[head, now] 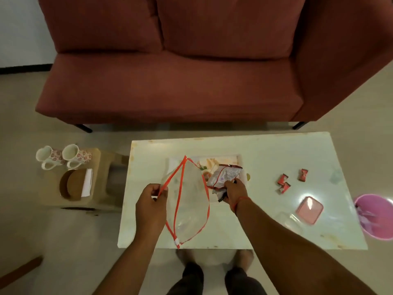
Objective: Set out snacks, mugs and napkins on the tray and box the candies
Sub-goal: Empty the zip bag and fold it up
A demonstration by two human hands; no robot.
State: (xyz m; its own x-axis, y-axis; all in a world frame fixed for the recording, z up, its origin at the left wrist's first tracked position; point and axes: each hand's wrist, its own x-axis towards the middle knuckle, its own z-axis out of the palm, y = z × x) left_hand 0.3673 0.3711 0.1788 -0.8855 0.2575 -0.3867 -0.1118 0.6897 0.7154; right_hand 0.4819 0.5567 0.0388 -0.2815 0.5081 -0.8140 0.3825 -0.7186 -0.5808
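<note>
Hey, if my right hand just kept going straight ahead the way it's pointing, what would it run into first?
Probably the tray. The right hand holds snack packets and points toward the table's far edge, with the tray lying just ahead. Depth is unclear, so the hand may pass above it.

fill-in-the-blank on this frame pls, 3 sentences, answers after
1. The left hand pinches the clear pouch by its ____ trim.
2. The right hand grips a snack packet over the ____.
3. The two mugs stand on the ____, not on the table.

Missing words: orange; tray; stool
</note>
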